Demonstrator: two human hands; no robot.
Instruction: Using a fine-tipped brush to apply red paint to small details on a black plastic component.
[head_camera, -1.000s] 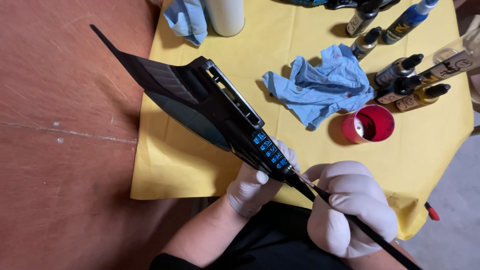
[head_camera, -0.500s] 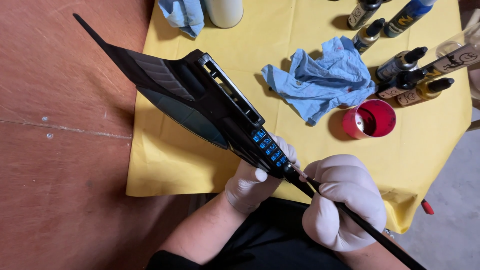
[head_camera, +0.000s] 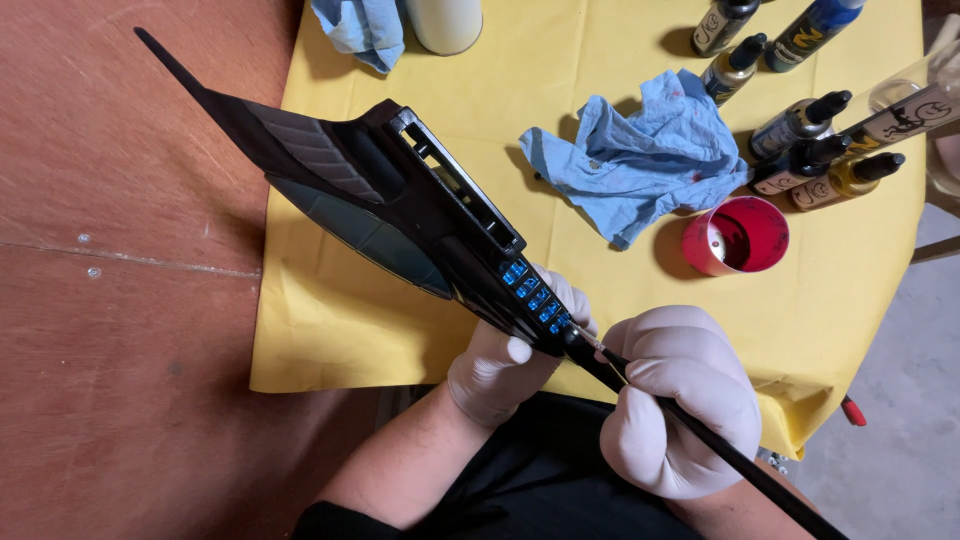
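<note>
Red cup (head_camera: 735, 235), centre right, looks red inside. Left hand (head_camera: 505, 355) grips the black model (head_camera: 400, 205); right hand (head_camera: 680, 400) holds a brush (head_camera: 700, 435), unchanged.

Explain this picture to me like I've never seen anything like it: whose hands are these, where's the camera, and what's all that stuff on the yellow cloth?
The camera sits on a person's head and looks down at their own two gloved hands. The left hand grips a long black pointed model piece from below, near a row of small blue squares. The right hand holds a thin black brush, its tip at those squares. Underneath is a yellow cloth over a reddish-brown table. On the cloth lie a crumpled blue rag, a red cup and several small paint bottles on their sides. A second blue rag and a pale cylinder sit at the top edge.
</note>
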